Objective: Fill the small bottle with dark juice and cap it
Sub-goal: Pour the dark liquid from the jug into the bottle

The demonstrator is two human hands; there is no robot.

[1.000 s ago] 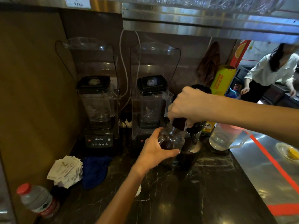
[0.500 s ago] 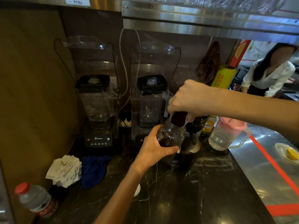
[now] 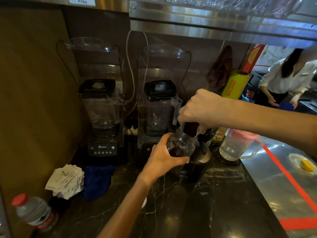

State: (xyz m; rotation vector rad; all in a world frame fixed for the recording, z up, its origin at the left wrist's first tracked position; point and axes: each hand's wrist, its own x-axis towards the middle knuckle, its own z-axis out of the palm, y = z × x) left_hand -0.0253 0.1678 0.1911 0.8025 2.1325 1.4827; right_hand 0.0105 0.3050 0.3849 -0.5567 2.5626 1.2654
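My left hand (image 3: 161, 158) grips a small clear bottle (image 3: 181, 145), tilted a little to the right and held above the dark marble counter (image 3: 214, 203). Dark juice fills its lower half. My right hand (image 3: 200, 109) holds a clear cup of dark juice (image 3: 190, 128) tipped mouth-down against the bottle's neck. My fingers hide most of the cup. I see no cap.
Two blenders (image 3: 101, 109) (image 3: 159, 109) stand at the back under clear covers. A clear jug with a pink lid (image 3: 238, 145) stands to the right, a dark container (image 3: 200, 162) just behind the bottle. Receipts (image 3: 66, 181), a blue cloth (image 3: 97, 179) and a water bottle (image 3: 34, 212) lie left. A person in white (image 3: 289, 78) works at far right.
My right hand has risen slightly and tipped the cup more steeply over the bottle. The juice level in the bottle has gone up. The person at far right has leaned forward.
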